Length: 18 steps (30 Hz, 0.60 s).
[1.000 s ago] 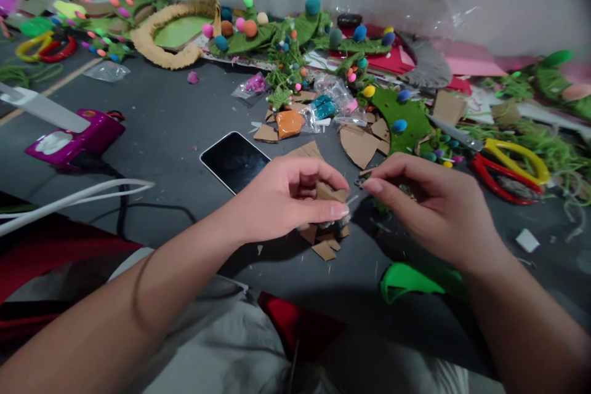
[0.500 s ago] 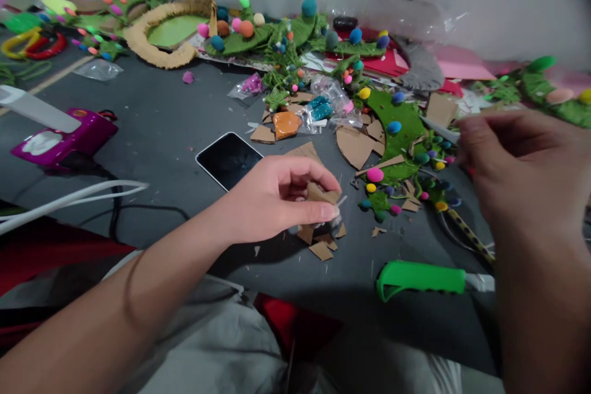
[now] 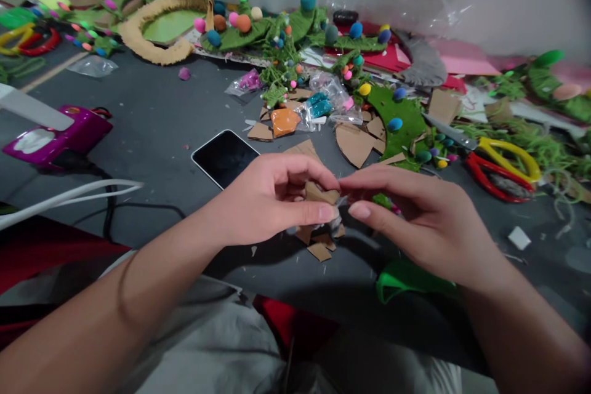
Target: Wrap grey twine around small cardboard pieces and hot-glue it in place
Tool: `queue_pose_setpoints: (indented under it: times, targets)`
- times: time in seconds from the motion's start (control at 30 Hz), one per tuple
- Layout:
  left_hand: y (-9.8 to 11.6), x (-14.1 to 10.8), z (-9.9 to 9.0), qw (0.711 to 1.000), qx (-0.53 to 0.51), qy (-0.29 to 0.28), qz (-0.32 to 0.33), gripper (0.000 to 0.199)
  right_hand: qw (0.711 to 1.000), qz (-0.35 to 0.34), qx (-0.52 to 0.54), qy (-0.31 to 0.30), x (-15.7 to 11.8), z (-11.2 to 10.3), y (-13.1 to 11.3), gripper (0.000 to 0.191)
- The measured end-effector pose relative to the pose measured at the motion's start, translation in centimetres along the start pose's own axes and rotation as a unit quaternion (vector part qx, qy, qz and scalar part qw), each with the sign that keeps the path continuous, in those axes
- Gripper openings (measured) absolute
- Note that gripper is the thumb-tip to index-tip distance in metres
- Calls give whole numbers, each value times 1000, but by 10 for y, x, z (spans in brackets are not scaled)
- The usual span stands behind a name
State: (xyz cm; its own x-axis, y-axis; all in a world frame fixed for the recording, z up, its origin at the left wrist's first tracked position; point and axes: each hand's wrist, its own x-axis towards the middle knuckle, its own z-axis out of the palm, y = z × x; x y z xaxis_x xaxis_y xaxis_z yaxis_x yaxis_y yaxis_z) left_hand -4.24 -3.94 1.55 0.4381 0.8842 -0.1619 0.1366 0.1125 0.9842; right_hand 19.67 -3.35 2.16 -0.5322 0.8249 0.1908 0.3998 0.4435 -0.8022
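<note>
My left hand (image 3: 277,200) is closed on a small piece of cardboard (image 3: 318,192), pinched between thumb and fingers. Something grey and pale shows just under the thumb tip, too small to make out. My right hand (image 3: 415,218) is beside it, its fingertips close to the held piece. A gap shows between its thumb and forefinger, with nothing visible between them. Beneath the hands lie several cardboard scraps (image 3: 319,251). The scissors (image 3: 503,166) with red and yellow handles rest on the table at the right.
A green cutter (image 3: 406,280) lies partly under my right hand. Behind my left hand is a phone (image 3: 226,157). At the left stands a purple device (image 3: 64,138) with cables. Green wreath pieces with coloured balls (image 3: 277,37) and a tan ring (image 3: 157,31) line the wall.
My right hand has let go of the scissors at the right and come left to the piece of cardboard. My left hand keeps its hold, almost unmoved.
</note>
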Motion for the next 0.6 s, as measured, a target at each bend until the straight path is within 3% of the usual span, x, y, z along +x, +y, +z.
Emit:
queue_pose_setpoints:
  times: [0.23,0.43,0.6]
  targets:
    - [-2,2,2,1000,-12,-10,-10,24,993,81,78,23,1,7,-2,10]
    - [0,1,-4,1000,10,23,10,21,979,136,121,88,5,-9,12,16]
    - [2,0,-11,998,14,50,19,19,970,145,158,118,10,-18,29,28]
